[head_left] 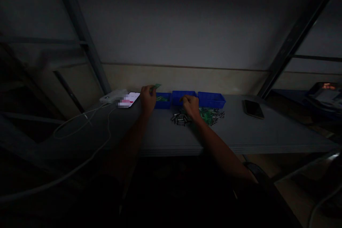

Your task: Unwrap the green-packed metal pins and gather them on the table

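Note:
My left hand (148, 97) is closed in a pinch on a small flat green piece (158, 86), held up above the left blue bin (163, 105). More green pieces (161, 98) lie inside that bin. In front of the middle blue bin (184, 93), my right hand (190, 107) is closed with its fingers at the bin's front side; whatever it may hold is hidden. Beneath and around that hand spreads a pile of shiny metal cylinders (181, 118) mixed with green pieces (206, 114). The right blue bin (211, 100) stands beside the middle one.
A lit phone (130, 99) lies at the left by a white device (113, 96) with a white cable (108, 128). A dark phone (253, 109) rests on the right of the grey table (171, 139). Metal posts (285, 48) rise at both sides, and a wall stands behind.

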### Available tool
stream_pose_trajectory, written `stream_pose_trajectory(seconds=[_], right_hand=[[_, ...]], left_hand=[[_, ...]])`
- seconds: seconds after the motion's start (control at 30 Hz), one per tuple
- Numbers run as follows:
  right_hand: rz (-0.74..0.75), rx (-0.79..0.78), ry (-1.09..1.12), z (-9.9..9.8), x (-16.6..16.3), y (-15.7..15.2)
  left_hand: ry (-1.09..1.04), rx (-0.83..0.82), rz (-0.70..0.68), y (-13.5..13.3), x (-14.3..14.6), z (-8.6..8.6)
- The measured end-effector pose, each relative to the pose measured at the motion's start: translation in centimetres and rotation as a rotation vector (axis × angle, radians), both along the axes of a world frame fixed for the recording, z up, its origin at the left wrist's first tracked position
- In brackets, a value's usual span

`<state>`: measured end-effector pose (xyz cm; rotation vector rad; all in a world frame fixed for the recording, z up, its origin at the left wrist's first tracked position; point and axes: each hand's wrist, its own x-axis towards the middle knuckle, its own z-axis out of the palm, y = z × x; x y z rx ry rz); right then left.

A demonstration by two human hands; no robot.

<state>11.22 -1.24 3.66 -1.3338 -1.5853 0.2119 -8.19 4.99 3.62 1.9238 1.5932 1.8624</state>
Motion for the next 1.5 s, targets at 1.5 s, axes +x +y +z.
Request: stream_pose_trajectory(seconds=[1.5], right_hand=[[-0.079,-0.309,-0.320,-1.3,3.5,2.9]], left_hand=[[0.766,-0.284,-0.234,-1.4,2.9,-1.6]])
